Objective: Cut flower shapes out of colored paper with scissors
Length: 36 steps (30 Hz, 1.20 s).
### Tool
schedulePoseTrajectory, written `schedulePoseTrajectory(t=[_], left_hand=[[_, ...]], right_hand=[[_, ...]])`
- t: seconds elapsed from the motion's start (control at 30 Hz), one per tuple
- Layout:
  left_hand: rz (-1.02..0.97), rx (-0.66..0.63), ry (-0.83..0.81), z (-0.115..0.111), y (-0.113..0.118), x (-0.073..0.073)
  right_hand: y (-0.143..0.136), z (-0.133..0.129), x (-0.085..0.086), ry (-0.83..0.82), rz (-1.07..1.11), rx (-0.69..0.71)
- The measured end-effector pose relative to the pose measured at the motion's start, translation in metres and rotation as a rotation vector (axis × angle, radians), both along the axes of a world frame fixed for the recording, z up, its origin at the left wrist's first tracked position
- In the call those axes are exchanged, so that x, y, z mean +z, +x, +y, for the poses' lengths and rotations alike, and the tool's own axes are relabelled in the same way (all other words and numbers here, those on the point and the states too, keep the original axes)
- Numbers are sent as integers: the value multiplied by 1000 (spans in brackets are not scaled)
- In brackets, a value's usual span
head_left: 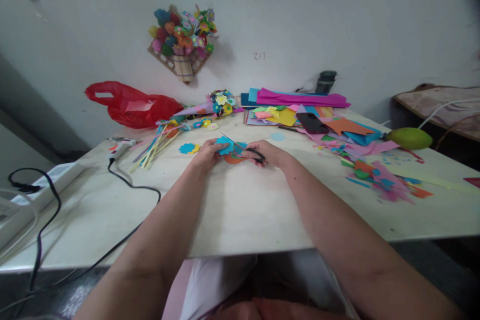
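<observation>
My left hand point(208, 154) pinches a blue paper flower point(224, 146) with scalloped edges, just above the table. In my right hand point(267, 153) is a pair of scissors point(256, 155) with black handles, its blades pointing left and lying against the blue paper. More blue paper shows near the scissors, and whether it joins the flower I cannot tell. Below the blades is an orange paper piece point(234, 159). Left of my left hand, a blue flower cutout point(186, 148) lies on the table, partly over a yellow one. A pale blue paper circle point(278, 137) lies beyond my right hand.
A glue gun point(123, 149) with a black cord and a white power strip point(56, 180) are at left. Paper strips point(152, 147) and a red plastic bag point(131, 107) lie behind. At right are paper sheets point(296, 97), a phone point(312, 123), colored scraps point(390, 180) and a green fruit-like object point(409, 138).
</observation>
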<state>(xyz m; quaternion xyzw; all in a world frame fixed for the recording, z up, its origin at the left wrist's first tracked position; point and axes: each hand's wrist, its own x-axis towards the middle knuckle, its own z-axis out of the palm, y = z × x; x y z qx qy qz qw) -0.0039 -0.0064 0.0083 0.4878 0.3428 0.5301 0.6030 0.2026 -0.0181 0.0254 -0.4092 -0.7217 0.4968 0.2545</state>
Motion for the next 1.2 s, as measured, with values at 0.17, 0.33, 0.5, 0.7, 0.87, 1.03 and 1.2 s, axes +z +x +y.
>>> schedulePoseTrajectory(t=[0.17,0.33,0.5,0.7,0.87,1.03,1.2], left_hand=[[1,10,0,-1,0,1],[0,12,6,0,-1,0],[-4,11,8,1,-1,-1],[3,10,2,3,-3,-2],[2,18,-3,2,-3,-1],[5,5,-4,2,-3,-1],[10,-10,12,0,-3,0]], right_hand=[[0,0,0,-7,-1,1],[0,1,0,-10,-1,2],[-1,2,-1,-31,1,-17],[-1,1,-2,-36,8,-8],[0,1,-2,-29,12,-10],[-1,2,-3,-35,11,-6],[-2,0,-2,-28,-2,-14]])
